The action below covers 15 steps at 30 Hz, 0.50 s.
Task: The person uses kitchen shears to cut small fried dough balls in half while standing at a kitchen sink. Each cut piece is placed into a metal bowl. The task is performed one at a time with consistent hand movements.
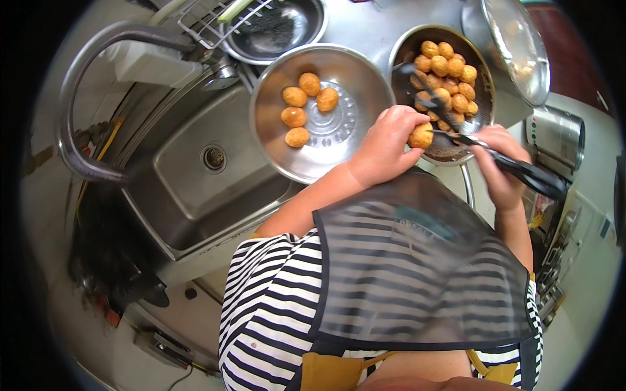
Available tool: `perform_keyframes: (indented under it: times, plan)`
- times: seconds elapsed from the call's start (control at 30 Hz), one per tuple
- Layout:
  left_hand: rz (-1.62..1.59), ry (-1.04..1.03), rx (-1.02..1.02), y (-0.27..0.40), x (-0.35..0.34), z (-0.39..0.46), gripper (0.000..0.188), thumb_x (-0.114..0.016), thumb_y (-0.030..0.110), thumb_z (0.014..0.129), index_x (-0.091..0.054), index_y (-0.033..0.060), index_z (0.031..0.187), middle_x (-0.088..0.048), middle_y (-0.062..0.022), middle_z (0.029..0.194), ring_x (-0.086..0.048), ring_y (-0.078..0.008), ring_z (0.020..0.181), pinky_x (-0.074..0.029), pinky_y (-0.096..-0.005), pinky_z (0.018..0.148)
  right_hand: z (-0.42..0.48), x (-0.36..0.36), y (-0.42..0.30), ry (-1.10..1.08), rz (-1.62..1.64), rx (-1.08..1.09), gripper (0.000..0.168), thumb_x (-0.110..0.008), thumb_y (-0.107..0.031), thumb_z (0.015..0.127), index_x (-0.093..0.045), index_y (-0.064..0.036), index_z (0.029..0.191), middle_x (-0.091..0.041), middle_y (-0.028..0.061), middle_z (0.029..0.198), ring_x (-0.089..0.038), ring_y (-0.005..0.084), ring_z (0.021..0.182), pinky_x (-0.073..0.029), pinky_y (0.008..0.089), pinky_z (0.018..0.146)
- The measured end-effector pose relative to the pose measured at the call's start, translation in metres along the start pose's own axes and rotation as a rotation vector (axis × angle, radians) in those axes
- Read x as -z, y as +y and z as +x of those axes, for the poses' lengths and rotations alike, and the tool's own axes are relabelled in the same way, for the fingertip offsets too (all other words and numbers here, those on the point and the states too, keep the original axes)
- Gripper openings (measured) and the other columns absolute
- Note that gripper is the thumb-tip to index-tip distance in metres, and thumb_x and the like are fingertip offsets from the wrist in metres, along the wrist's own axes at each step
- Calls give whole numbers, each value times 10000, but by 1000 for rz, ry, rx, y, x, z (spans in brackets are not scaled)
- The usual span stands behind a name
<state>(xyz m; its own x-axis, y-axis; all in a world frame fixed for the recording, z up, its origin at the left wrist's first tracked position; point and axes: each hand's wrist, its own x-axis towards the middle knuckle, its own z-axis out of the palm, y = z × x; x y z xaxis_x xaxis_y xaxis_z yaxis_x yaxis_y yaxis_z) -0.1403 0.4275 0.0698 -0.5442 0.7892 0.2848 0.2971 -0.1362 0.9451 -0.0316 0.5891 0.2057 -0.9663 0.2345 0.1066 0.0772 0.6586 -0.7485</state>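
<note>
Between its thumb and fingers my left hand (391, 144) holds a golden-brown, egg-shaped fried ball (420, 135) at the near edge of a dark frying pan (481, 128). My right hand (503, 163) grips a black-handled kitchen utensil (530, 178). Its thin metal tip meets the ball's right side; a second dark, blurred arm reaches over the pan, and its exact kind cannot be made out. Inside the pan lies a heap of fried balls (459, 103). Left of the pan stands a wide stainless steel bowl (359, 63), with several similar fried balls (293, 117) on its left side.
A steel sink (181, 166) with a curved faucet (68, 127) lies at the left. Behind the bowl are another metal basin (313, 29) and a white wire rack (210, 29). At the back right stands a large metal pot or lid (518, 54). The pan's handle (468, 185) points towards me.
</note>
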Motion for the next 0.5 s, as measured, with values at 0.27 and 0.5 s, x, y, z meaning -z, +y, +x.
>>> perform_keyframes:
  times: [0.27,0.5]
  plan:
    - [231,76,124,-16,28,-22,480,-680,73,729,-570,24,1194,-569,-162,1134,-532,-331,1084,-430,-391,942,-12,6,29,382,346,-366,119,-678,-50,866,-682,6,970,-686,64,900,-627,135,816,-494,263,786]
    - [553,69,225,-37,53,-39,449,-667,108,748,-575,35,1182,-584,-176,1134,-523,-353,1100,-402,-443,972,-52,46,67,649,603,-258,170,-660,-64,892,-644,35,1030,-693,106,901,-642,170,805,-508,297,788]
